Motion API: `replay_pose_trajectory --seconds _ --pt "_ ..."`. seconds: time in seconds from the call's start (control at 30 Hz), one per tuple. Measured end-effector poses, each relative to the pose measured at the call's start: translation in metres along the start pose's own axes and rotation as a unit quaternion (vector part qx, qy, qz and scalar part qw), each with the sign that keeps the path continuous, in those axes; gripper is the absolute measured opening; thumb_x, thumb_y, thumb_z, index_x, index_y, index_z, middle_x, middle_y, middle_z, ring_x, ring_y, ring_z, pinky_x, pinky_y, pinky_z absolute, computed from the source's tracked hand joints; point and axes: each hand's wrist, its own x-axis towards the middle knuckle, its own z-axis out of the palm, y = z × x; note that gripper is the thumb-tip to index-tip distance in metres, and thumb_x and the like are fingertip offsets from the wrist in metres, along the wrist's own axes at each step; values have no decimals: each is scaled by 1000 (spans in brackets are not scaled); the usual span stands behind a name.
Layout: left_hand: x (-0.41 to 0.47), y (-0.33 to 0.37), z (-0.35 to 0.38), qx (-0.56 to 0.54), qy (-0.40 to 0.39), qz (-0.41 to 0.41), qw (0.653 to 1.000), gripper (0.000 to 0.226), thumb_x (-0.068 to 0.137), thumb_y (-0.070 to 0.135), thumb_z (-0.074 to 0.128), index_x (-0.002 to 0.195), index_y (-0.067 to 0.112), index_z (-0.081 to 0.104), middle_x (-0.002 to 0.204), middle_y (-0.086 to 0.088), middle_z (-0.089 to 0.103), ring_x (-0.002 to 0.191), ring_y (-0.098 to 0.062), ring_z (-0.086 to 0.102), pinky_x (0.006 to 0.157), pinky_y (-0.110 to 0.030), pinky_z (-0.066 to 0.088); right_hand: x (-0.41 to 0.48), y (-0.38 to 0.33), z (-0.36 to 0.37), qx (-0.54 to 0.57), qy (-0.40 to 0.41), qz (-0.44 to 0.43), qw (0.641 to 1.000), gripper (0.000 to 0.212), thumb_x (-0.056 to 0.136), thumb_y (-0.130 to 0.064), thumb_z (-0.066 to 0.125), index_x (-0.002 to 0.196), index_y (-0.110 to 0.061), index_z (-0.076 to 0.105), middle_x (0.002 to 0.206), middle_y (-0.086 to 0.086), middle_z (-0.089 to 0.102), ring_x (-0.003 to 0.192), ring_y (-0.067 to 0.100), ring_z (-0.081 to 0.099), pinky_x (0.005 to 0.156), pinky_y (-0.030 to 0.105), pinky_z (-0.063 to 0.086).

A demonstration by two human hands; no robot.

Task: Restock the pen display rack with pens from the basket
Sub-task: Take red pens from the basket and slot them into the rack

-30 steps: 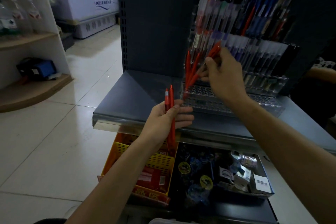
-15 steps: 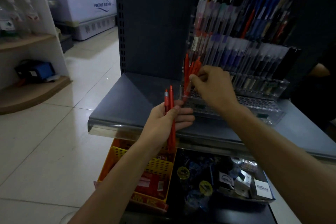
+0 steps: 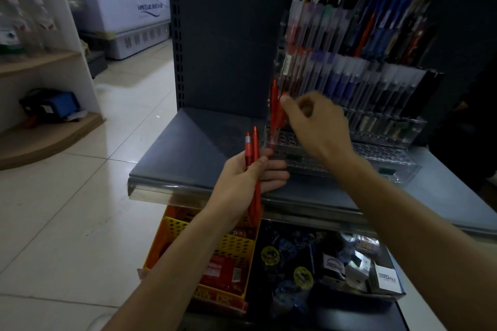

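Right hand (image 3: 320, 126) at rack (image 3: 390, 154), pinching red pens (image 3: 274, 111)

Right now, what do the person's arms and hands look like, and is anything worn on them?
Both arms are bare: no sleeve shows on the left forearm or the right forearm. The left hand and right hand wear no gloves; no watch or band at either wrist. The right hand is blurred, so a ring cannot be excluded.
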Motion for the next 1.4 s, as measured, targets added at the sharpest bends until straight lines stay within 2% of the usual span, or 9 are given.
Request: replay_pose_trajectory --seconds 0.2,0.37,0.73,0.83,0.93,1.03,1.2,1.3,1.4 --pt "1 2 0 -6 -14 -2 1000 21 102 11 40 117 3 54 96 -16 72 87 -26 72 78 -32 60 25 -21 -12 -44 -71 -150 985 42 102 -28 42 143 -25 44 123 0 53 109 16 52 95 27 41" --pt "2 2 -1 -8 -16 -2 1000 21 102 11 41 116 3 54 94 -14 73 87 -26 72 78 -32 59 30 -21 -13 -116 -86 -180 973 40 100 -19 37 135 -19 57 124 1 59 116 16 52 91 24 35" --pt "0 3 -1 11 -34 12 999 21 102 10 40 117 4 54 96 -15 71 85 -24 72 76 -31 59 17 -15 -19 -20 -92 -109 990 37 104 -26 36 136 -26 55 124 -3 57 108 9 51 95 22 36" --pt "-2 3 0 22 -45 20 999 23 102 11 40 120 4 53 98 -15 71 85 -24 72 78 -32 59 6 -8 -21 -19 -36 -140 989 32 98 -31 53 130 -27 57 107 -2 59 90 11 55 82 22 43" --pt "-5 3 2 35 -60 30 997 22 101 12 43 118 7 56 98 -12 72 85 -25 72 79 -33 59 -10 1 -22 9 21 -140 990 19 90 -32 65 100 -18 57 79 1 57 68 11 52 62 21 44" --pt "-10 4 5 37 -94 30 994 21 100 14 45 117 10 57 94 -10 72 77 -22 71 70 -30 59 -23 6 -24 63 -52 -96 992 23 90 -36 66 83 -15 61 69 -2 59 60 4 52 60 18 45" --pt "-15 1 8 128 -118 35 984 14 103 20 40 104 17 54 63 2 48 49 -11 45 45 -21 38 -40 10 -28 168 -207 -69 961 19 91 -32 66 101 -17 73 88 14 70 83 24 68 82 46 56" --pt "-15 -1 10 98 -131 -9 986 14 104 15 36 96 16 49 60 5 36 46 -9 32 42 -21 26 -46 11 -30 196 -240 -40 950 16 91 -21 66 101 -10 72 84 21 62 61 6 58 59 20 49" --pt "-15 -3 10 67 -140 -46 987 12 98 6 33 99 10 44 60 2 42 45 -11 35 43 -25 25 -51 13 -32 222 -271 2 937 11 91 -13 65 99 -6 68 74 4 61 53 -5 52 53 7 40"
